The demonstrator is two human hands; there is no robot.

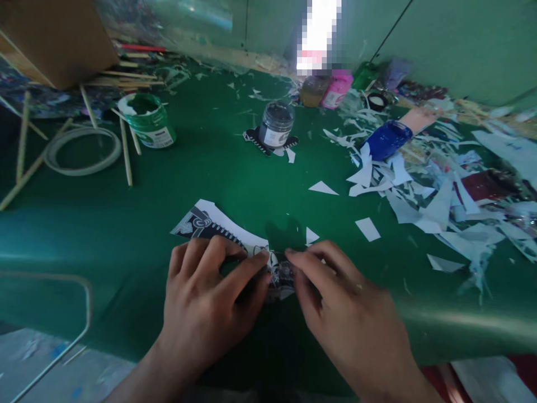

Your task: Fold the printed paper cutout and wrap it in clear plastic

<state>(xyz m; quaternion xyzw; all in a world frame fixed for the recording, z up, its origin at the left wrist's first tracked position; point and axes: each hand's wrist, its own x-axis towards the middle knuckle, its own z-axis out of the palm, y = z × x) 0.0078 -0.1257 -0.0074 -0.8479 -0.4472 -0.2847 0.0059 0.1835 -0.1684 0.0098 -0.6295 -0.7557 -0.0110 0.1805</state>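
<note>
- Head view: Over a green tabletop (pixel 138 229), a left hand (pixel 205 294) and a right hand (pixel 350 299) meet at a printed paper piece (pixel 229 224), which lies between them and runs toward ten o'clock.
- The left hand's thumb and forefinger pinch its near end, the other fingers resting along its edge, likely to keep it flat.
- The right hand's thumb and fingertips close on the dark, glossy end from three o'clock, apparently to steady it; the exact grip is partly hidden.
- At twelve, a dark jar (pixel 277 124) stands on a black cutout (pixel 255 139), perhaps as a weight.
- At eleven, an open green jar (pixel 153 126) stands upright; at ten lies a pale ring (pixel 78 169).
- At one, a blue jar (pixel 384 145) leans among paper scraps (pixel 423 210), which spread toward two.
</note>
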